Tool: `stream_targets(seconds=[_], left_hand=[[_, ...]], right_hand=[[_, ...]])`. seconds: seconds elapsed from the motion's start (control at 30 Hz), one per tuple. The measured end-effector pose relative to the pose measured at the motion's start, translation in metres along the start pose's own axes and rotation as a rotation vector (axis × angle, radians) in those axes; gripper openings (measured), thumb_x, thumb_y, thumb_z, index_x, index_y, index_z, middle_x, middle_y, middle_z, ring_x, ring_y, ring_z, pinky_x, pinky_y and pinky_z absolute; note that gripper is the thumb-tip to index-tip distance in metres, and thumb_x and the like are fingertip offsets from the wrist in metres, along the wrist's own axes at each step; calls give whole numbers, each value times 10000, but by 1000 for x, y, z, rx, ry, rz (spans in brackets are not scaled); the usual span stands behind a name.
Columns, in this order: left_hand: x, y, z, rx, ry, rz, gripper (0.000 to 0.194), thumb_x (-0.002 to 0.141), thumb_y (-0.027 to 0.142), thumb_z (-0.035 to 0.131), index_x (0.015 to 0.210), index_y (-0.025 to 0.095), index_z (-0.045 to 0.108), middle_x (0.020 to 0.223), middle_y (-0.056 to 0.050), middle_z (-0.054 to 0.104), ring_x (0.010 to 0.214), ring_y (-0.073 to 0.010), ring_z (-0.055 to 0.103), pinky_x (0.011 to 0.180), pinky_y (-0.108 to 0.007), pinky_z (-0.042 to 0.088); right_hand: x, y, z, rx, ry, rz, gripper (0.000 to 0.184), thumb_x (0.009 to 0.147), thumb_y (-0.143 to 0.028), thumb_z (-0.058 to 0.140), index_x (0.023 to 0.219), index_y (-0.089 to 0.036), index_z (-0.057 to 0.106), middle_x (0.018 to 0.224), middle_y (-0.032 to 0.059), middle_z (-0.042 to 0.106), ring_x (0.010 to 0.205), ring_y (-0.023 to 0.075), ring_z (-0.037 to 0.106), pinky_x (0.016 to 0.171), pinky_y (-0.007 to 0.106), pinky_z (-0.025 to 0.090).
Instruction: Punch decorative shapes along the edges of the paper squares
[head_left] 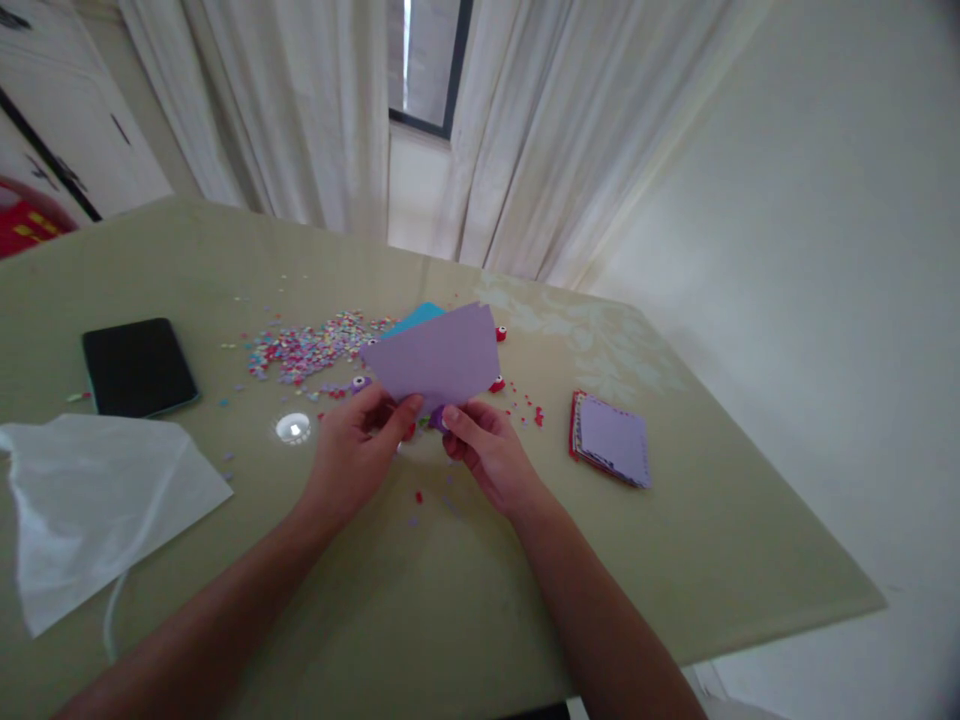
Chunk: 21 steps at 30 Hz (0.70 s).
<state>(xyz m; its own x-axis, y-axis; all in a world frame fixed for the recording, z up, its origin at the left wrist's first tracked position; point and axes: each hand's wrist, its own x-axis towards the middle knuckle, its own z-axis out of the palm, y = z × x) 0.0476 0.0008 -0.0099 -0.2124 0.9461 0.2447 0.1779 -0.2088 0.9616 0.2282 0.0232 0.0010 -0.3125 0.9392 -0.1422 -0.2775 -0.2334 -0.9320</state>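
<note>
My left hand (356,452) pinches the lower edge of a purple paper sheet (439,355), which is held up above the table. Close beside it, my right hand (484,448) is closed around a small purple punch (436,417) at the sheet's bottom edge. A blue sheet (415,319) lies behind the purple one. Small round punches, a purple one (361,383) and red ones (497,383), sit on the table near the sheet. A scatter of coloured paper confetti (307,347) covers the table beyond my left hand.
A stack of square papers (612,438) with a purple top lies to the right. A black phone (137,366) and a clear plastic bag (90,500) lie at the left. The beige table (465,590) ends near a white wall; curtains hang behind.
</note>
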Motion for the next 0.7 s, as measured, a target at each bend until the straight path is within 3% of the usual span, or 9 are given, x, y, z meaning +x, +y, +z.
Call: stream_targets(seconds=[0.13, 0.3, 0.7], left_hand=[[0, 4, 0, -56, -10, -30, 238, 933, 453, 765, 861, 228, 737, 764, 3, 748, 656, -184, 671, 598, -292, 489], [1, 7, 1, -41, -19, -47, 270, 903, 453, 776, 768, 229, 708, 692, 9, 713, 601, -175, 631, 568, -288, 465], [2, 9, 2, -106, -58, -102, 267, 878, 489, 800, 866, 227, 752, 778, -13, 760, 654, -192, 665, 615, -301, 518]], right_hand=[[1, 4, -3, -77, -23, -67, 418, 781, -592, 952, 878, -222, 783, 752, -15, 663, 646, 128, 514, 627, 290, 368], [3, 9, -4, -81, -9, -77, 466, 853, -674, 866, 841, -222, 756, 697, -15, 630, 625, 133, 496, 619, 295, 352], [1, 11, 8, 32, 59, -89, 500, 767, -668, 937, 861, -220, 734, 783, -16, 662, 645, 126, 560, 624, 288, 408]])
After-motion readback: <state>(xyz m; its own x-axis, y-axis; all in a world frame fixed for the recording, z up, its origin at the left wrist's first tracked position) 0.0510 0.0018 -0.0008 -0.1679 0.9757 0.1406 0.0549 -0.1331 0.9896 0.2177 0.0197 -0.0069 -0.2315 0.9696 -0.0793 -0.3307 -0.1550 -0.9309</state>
